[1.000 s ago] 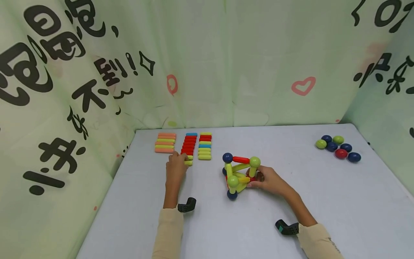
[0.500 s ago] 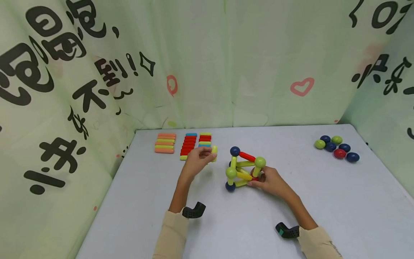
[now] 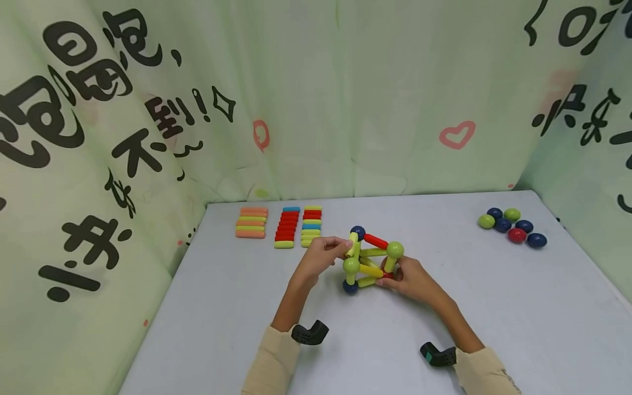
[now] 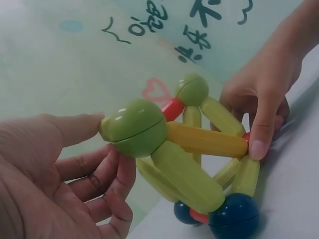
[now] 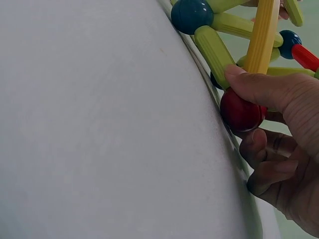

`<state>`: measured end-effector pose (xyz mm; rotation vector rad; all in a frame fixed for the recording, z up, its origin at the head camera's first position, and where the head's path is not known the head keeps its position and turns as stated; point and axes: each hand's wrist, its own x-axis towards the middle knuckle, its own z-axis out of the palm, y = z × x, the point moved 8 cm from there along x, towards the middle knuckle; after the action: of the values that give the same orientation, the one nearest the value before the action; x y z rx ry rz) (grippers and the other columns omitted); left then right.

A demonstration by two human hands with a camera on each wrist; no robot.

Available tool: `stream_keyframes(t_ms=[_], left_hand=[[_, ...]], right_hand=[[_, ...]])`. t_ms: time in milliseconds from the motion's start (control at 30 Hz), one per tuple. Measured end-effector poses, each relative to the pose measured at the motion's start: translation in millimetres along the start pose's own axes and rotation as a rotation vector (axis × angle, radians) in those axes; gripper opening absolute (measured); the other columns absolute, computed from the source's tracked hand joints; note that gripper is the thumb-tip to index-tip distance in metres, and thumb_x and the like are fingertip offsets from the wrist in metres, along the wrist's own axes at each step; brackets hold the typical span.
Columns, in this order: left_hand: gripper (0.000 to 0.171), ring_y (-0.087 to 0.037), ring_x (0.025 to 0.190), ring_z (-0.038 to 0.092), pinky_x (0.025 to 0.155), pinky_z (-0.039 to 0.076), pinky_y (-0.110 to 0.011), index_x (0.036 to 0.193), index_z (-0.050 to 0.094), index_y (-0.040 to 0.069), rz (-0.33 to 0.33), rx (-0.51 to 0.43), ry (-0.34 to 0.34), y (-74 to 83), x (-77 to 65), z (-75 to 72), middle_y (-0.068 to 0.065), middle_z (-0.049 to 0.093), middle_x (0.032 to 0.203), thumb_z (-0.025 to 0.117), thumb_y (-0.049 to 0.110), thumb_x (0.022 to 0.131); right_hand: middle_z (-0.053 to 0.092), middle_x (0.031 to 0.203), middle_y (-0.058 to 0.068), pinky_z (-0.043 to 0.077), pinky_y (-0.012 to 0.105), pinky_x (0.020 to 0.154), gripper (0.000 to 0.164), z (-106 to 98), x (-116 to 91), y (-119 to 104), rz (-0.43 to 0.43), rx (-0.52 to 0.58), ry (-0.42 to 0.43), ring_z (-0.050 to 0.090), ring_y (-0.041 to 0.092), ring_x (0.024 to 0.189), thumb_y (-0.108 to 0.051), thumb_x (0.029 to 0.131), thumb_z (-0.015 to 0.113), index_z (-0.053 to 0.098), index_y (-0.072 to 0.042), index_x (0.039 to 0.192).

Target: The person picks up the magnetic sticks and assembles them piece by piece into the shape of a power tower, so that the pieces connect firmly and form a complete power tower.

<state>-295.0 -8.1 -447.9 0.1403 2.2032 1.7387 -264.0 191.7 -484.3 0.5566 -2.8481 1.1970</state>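
A framework of magnetic rods and balls stands on the table. It has a yellow rod (image 3: 371, 270), a red rod (image 3: 376, 241), several light green rods, and green and blue balls. My left hand (image 3: 322, 258) pinches a loose light green rod (image 3: 351, 244) beside the framework's left side, below the upper blue ball (image 3: 358, 232). In the left wrist view, the front green ball (image 4: 138, 127) hides most of that rod. My right hand (image 3: 413, 280) grips the framework's lower right corner, with thumb and fingers around the red ball (image 5: 242, 110).
Three stacked columns of rods lie at the back left: orange and green (image 3: 250, 222), mostly red (image 3: 286, 227), and mixed colours (image 3: 311, 226). Loose blue, green and red balls (image 3: 516, 235) sit at the back right. A printed curtain (image 3: 385, 109) surrounds the white table (image 3: 375, 351).
My left hand has taken a light green rod from the middle column and carried it right to the framework. The framework has turned slightly in my right hand, which keeps its grip.
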Motion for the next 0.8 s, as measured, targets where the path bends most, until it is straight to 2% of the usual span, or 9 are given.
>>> stream_keyframes(t_ms=[133,333,467,800], left_hand=[[0.031,-0.035,0.1,0.061,0.082,0.048,-0.037,0.108,0.07,0.01,-0.005,-0.023,0.015,-1.8,0.8,2.3,-0.002,0.069,0.093,0.066,0.036,0.093],[0.032,-0.021,0.09,0.061,0.076,0.045,-0.032,0.106,0.07,0.01,-0.032,-0.025,0.021,-7.1,3.1,4.3,-0.001,0.069,0.092,0.068,0.038,0.091],[0.034,-0.017,0.088,0.057,0.077,0.044,-0.034,0.102,0.072,0.011,-0.058,-0.028,0.008,-13.2,5.5,8.0,0.0,0.067,0.091,0.069,0.042,0.09],[0.036,-0.023,0.088,0.057,0.074,0.043,-0.032,0.096,0.073,0.01,-0.063,0.012,0.021,-15.1,5.9,8.9,-0.001,0.063,0.085,0.066,0.045,0.091]], right_hand=[[0.054,0.075,-0.003,0.04,0.022,0.053,0.033,0.1,-0.3,-1.2,-0.022,0.0,0.002,0.044,0.007,0.06,-0.023,0.08,0.081,0.061,-0.007,0.102],[0.053,0.074,-0.003,0.04,0.022,0.053,0.033,-0.2,-1.1,-1.2,-0.025,-0.001,0.002,0.044,0.007,0.06,-0.022,0.08,0.081,0.061,-0.007,0.102],[0.053,0.075,-0.003,0.04,0.021,0.053,0.033,-0.1,-1.9,-1.7,-0.021,0.002,0.0,0.044,0.007,0.06,-0.022,0.08,0.081,0.061,-0.007,0.102],[0.053,0.075,-0.002,0.04,0.021,0.054,0.033,-1.2,-1.3,-2.1,-0.015,-0.009,0.004,0.045,0.008,0.061,-0.021,0.081,0.081,0.061,-0.007,0.103]])
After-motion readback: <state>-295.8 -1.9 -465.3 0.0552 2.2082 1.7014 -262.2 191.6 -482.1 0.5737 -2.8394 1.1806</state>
